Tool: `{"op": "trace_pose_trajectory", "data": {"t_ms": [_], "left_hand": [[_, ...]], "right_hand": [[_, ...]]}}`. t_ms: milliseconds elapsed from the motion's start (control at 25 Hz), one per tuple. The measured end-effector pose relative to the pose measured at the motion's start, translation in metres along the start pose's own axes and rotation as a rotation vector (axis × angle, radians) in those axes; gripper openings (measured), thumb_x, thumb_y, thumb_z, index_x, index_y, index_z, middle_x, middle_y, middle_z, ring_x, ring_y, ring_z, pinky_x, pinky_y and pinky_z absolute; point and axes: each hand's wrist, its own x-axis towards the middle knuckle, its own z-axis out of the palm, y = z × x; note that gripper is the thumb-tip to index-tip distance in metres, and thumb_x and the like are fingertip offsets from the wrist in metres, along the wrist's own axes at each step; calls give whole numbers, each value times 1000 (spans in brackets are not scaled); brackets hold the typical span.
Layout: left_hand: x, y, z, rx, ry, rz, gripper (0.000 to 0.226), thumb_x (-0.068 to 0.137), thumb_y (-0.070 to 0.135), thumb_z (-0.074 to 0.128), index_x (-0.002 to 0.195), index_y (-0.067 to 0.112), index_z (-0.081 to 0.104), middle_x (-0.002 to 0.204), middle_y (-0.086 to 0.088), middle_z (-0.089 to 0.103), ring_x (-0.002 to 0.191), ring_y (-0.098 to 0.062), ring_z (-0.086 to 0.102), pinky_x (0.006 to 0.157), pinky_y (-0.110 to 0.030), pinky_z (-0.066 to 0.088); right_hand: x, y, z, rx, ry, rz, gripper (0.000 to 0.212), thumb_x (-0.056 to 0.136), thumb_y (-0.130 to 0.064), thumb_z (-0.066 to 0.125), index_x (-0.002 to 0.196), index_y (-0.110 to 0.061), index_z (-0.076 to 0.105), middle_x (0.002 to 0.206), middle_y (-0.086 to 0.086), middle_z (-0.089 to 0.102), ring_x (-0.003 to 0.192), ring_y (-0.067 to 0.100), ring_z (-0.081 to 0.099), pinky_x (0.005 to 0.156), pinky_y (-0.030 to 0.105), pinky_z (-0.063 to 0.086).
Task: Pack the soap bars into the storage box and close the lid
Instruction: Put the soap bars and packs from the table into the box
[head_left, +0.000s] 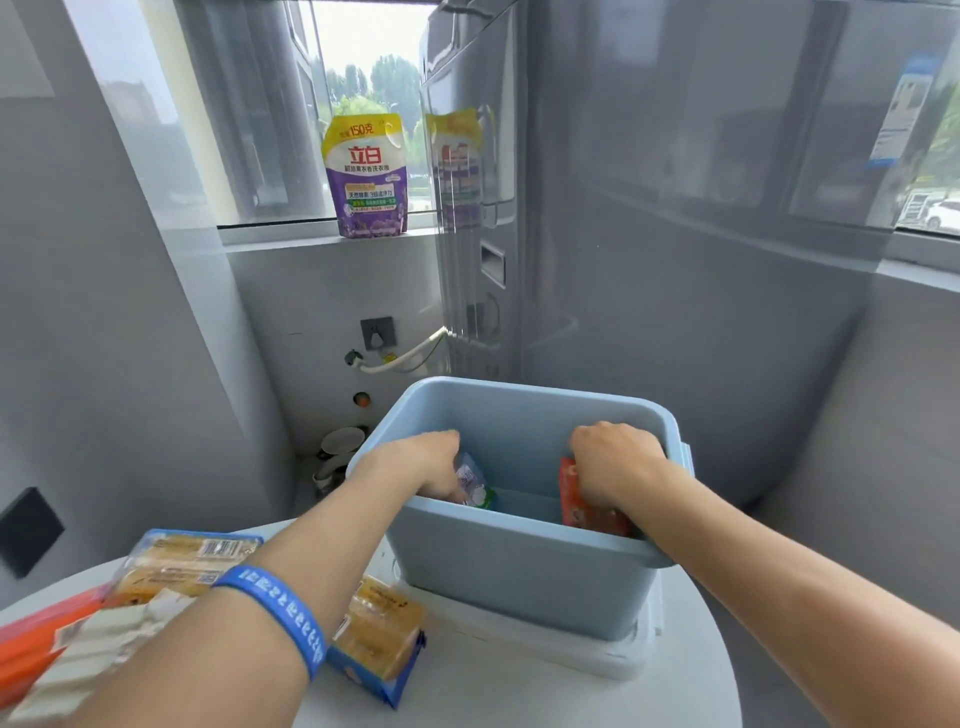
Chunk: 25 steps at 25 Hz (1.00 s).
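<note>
A light blue storage box (519, 571) stands open on its white lid (613, 660) on a round white table. Both my hands reach down inside it. My left hand (421, 462) grips a white and green soap pack (475, 486) at the box's left side. My right hand (618, 462) is closed on an orange soap pack (576, 499) at the right side. Outside the box lie a yellow soap pack in blue wrapping (376, 639), a larger yellow multipack (182, 561) and white bars in an orange pack (67, 654) under my left forearm.
The round white table (493, 696) ends close to the box on the right. A tall grey appliance (675, 234) rises behind the box. A purple detergent pouch (365, 176) stands on the window sill. A wall socket, hose and drain fittings sit low behind the table.
</note>
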Motion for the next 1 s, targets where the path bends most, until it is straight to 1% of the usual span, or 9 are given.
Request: {"op": "trace_pose_trajectory", "data": {"t_ms": [120, 280, 440, 520, 600, 680, 760, 880, 1000], "left_hand": [[-6, 4, -8, 80, 252, 208, 47, 75, 8, 67, 118, 25, 56, 112, 1, 61, 102, -25, 59, 82, -38, 53], [-23, -3, -8, 255, -236, 138, 23, 84, 23, 62, 102, 31, 72, 106, 2, 69, 98, -25, 63, 87, -38, 53], [-38, -4, -2, 270, -297, 109, 24, 88, 26, 58, 108, 20, 71, 111, -3, 70, 87, -23, 58, 78, -32, 47], [-45, -4, -5, 87, -76, 194, 27, 86, 22, 61, 111, 21, 72, 112, 0, 72, 91, -19, 62, 82, -30, 50], [-66, -13, -8, -286, 345, 266, 20, 82, 24, 66, 100, 25, 74, 96, 7, 74, 83, -10, 65, 80, -24, 51], [-90, -39, -9, -625, 732, 219, 8, 78, 28, 67, 84, 29, 73, 76, 15, 72, 66, 2, 63, 63, -10, 46], [-116, -80, 0, -699, 927, 67, 5, 74, 30, 65, 73, 30, 70, 66, 17, 69, 59, 3, 62, 56, -10, 44], [-162, -149, 33, -489, 671, -88, 7, 73, 25, 70, 70, 31, 68, 69, 11, 70, 64, -8, 63, 63, -24, 50], [-198, -179, 62, -354, 30, 79, 36, 63, 38, 79, 97, 37, 70, 98, 14, 69, 92, -8, 63, 81, -29, 52]], "right_hand": [[1, 1, 0, -119, -5, -96, 34, 88, -9, 53, 117, -21, 63, 121, 4, 64, 108, 29, 62, 72, 32, 44], [-3, -4, 3, -82, -373, -148, 35, 80, -13, 60, 110, -25, 72, 115, 2, 69, 102, 28, 64, 73, 32, 48], [-6, -8, 5, -84, -428, -161, 35, 77, -13, 59, 106, -24, 75, 109, 2, 72, 98, 27, 66, 84, 36, 56], [-9, -7, 3, -42, -396, -172, 37, 77, -12, 59, 109, -25, 73, 111, 3, 72, 99, 28, 67, 88, 41, 57], [-15, -12, -9, 15, -276, -195, 41, 79, -14, 62, 119, -25, 68, 117, 3, 70, 104, 28, 65, 91, 42, 55], [-27, -30, -24, 114, 5, -272, 37, 83, -20, 63, 119, -26, 66, 119, 0, 69, 106, 25, 62, 91, 40, 52], [-52, -60, -33, 332, 363, -374, 24, 83, -24, 62, 106, -28, 68, 108, -6, 72, 96, 23, 64, 80, 39, 53], [-107, -131, -17, 409, 608, -624, 13, 81, -30, 56, 91, -28, 64, 88, -9, 73, 78, 25, 65, 59, 36, 53], [-128, -187, 39, 169, 328, -597, 22, 87, -37, 53, 104, -23, 59, 106, -2, 68, 95, 29, 62, 61, 34, 41]]}}
